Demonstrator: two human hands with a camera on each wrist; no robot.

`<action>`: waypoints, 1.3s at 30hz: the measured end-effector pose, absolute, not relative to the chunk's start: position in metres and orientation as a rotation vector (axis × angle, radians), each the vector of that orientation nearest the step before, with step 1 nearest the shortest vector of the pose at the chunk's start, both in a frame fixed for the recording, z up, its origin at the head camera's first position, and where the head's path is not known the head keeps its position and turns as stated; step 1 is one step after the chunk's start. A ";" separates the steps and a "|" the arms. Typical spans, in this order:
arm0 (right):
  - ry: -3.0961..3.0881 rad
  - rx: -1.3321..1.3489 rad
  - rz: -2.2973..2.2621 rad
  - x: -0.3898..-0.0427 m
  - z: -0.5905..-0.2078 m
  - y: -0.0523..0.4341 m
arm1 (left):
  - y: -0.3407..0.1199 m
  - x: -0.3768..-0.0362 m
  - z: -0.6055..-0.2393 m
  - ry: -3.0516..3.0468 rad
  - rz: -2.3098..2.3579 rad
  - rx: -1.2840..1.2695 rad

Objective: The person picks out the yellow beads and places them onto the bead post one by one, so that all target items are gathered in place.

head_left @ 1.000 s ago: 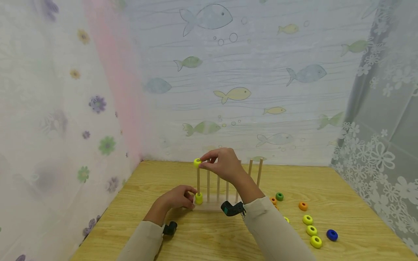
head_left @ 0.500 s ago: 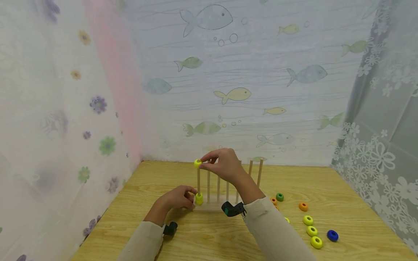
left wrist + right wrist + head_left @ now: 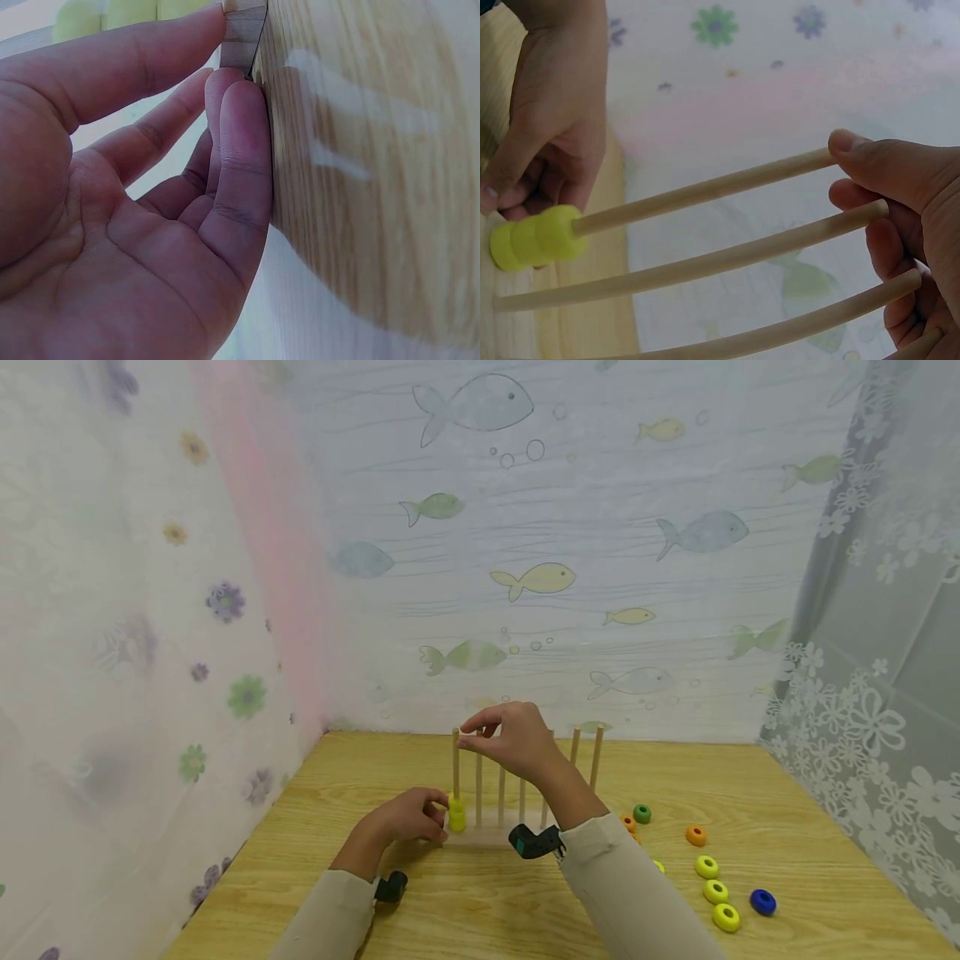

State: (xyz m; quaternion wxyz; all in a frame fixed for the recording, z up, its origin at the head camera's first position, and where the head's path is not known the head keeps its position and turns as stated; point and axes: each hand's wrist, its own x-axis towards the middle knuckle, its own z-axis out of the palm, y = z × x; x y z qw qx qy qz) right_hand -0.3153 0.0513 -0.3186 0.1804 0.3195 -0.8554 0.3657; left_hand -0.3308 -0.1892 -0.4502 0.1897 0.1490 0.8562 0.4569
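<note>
left hand [image 3: 408, 815] sits low on the table [image 3: 480, 910], fingers straight-ish and pressed vs the end of the wooden peg rack's base [image 3: 487, 835], thumb on top of the corner; the left wrist view shows the fingertips [image 3: 240, 112] flat against the wood, so it looks like a bracing hold, prob to stop the rack sliding or tipping. right hand [image 3: 510, 745] is up at the top of the leftmost peg [image 3: 455, 764], thumb and forefinger close together w/ nothing between them; the right wrist view shows the thumb tip [image 3: 847, 142] at the peg's end and the other fingers loosely curled by the next pegs. two yellow rings [image 3: 457, 814] are stacked at the bottom of that peg, touching each other, just beside the left hand. loose rings lie on the table to the right of the rack: green [image 3: 642, 813], orange [image 3: 696, 835], three yellow-green [image 3: 716, 891], blue [image 3: 762, 902], sorted by nothing obvious. small dark cameras are strapped at both wrists. no brand, label or writing readable anywhere; the backdrop only has printed fish and flowers.
</note>
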 end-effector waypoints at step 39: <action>-2.024 0.998 1.005 -0.297 -0.318 0.106 | -0.189 -0.326 -0.449 2.402 1.298 0.419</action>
